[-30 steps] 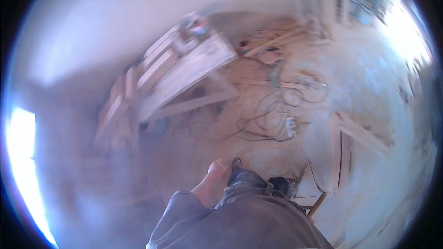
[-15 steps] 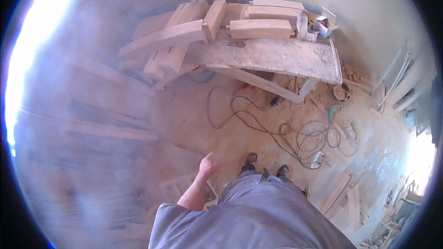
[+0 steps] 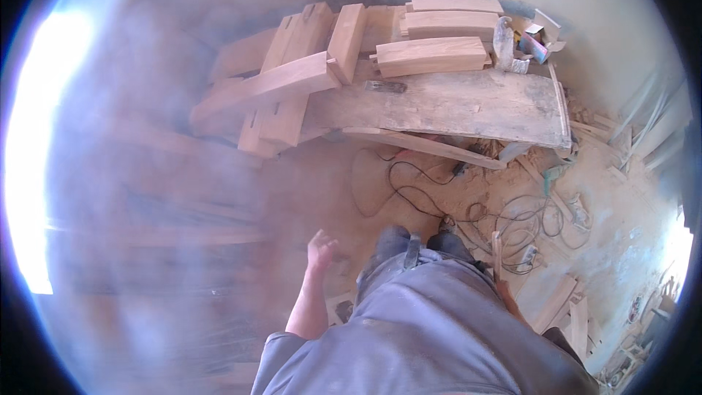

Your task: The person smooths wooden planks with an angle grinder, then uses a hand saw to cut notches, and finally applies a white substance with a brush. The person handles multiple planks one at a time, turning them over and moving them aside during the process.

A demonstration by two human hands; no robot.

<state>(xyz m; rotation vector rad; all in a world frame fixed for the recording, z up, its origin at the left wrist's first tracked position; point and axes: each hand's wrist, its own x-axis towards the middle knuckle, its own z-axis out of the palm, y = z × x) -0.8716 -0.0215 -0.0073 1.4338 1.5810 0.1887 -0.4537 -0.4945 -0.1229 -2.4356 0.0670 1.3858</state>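
My left hand (image 3: 322, 250) hangs in the air left of my body, fingers loosely apart and holding nothing. Low at my right side, my right hand (image 3: 504, 291) is partly hidden by my shirt. It appears closed around a narrow wooden piece (image 3: 497, 254) that points forward. Ahead of me stands a workbench (image 3: 468, 106) with a worn, dusty top. Cut timber beams lie on it: a slanted beam (image 3: 267, 91) rests across mortised beams (image 3: 296, 66) at the left, and tenoned rails (image 3: 433, 56) lie at the back right.
A cardboard box (image 3: 542, 33) with small items stands at the bench's right end. Tangled cables (image 3: 512, 212) and a green power tool (image 3: 553, 173) lie on the sawdust-covered floor. Timber offcuts (image 3: 559, 303) lie to my right. Haze blurs the left side.
The bench appears closer and slightly further right. My right hand and the narrow wooden piece have come into view at my right side. My left hand's fingers have spread upward.
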